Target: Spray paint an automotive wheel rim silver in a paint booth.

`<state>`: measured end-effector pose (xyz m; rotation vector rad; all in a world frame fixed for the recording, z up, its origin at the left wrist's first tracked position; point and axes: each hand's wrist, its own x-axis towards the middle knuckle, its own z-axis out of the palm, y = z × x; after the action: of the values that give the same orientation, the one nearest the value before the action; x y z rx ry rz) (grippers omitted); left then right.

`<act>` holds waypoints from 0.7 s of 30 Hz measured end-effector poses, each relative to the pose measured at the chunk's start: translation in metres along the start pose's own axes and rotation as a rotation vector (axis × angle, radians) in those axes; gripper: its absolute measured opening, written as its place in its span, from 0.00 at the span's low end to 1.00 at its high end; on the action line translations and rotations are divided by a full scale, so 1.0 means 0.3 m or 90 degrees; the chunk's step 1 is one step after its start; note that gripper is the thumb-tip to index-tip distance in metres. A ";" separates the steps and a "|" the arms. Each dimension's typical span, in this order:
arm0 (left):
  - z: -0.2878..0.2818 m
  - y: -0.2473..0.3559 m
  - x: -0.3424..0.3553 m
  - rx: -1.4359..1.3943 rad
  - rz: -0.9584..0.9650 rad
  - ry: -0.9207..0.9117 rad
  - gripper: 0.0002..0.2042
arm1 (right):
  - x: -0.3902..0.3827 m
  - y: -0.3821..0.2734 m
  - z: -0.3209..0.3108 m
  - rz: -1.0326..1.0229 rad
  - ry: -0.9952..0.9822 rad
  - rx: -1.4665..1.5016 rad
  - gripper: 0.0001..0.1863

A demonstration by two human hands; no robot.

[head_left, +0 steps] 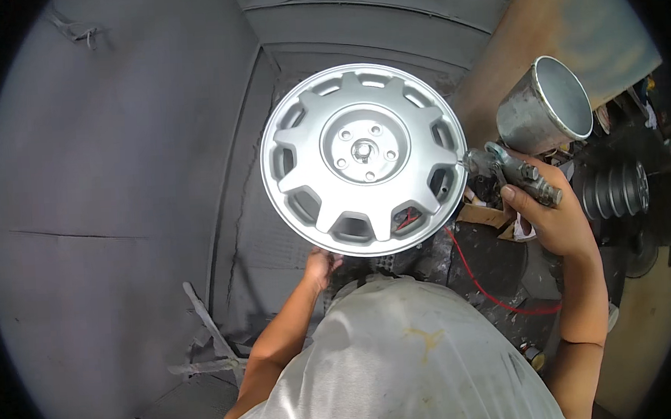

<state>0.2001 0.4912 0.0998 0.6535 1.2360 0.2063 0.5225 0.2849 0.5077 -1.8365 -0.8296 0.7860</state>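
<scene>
A silver multi-spoke wheel (384,203) fills the middle, face up. My left hand (321,267) is at its lower-left edge, fingers curled; whether they grip the rim or a support beneath is hidden. My right hand (544,214) grips a metal spray gun (522,177) with a large silver cup (528,116) on top, the nozzle pointing left at the wheel's right edge.
Grey walls (106,183) enclose the left and back, with a tan panel (560,15) at upper right. Grey-coated bars (212,322) stand at lower left. A red hose (480,281) crosses the floor. Cardboard (476,213) and stacked wheels (615,191) are at right.
</scene>
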 end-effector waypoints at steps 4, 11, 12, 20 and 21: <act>0.113 -0.047 -0.067 0.099 -0.060 -0.100 0.11 | -0.017 -0.046 -0.055 0.092 -0.081 -0.028 0.23; 0.235 -0.068 -0.072 0.308 -0.072 -0.312 0.15 | 0.005 -0.119 0.002 0.119 -0.184 0.053 0.27; 0.225 -0.062 -0.059 0.294 -0.103 -0.274 0.15 | 0.018 -0.122 0.008 0.083 -0.155 0.042 0.27; -0.049 0.065 0.062 0.067 0.020 -0.032 0.13 | -0.005 -0.136 -0.002 0.062 -0.050 -0.019 0.25; -0.084 0.098 0.084 0.038 0.052 0.004 0.14 | -0.016 -0.129 0.003 0.048 -0.026 -0.026 0.25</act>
<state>0.1912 0.5358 0.0917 0.7566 1.2260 0.2394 0.5113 0.2942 0.5438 -1.9024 -0.8124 0.8620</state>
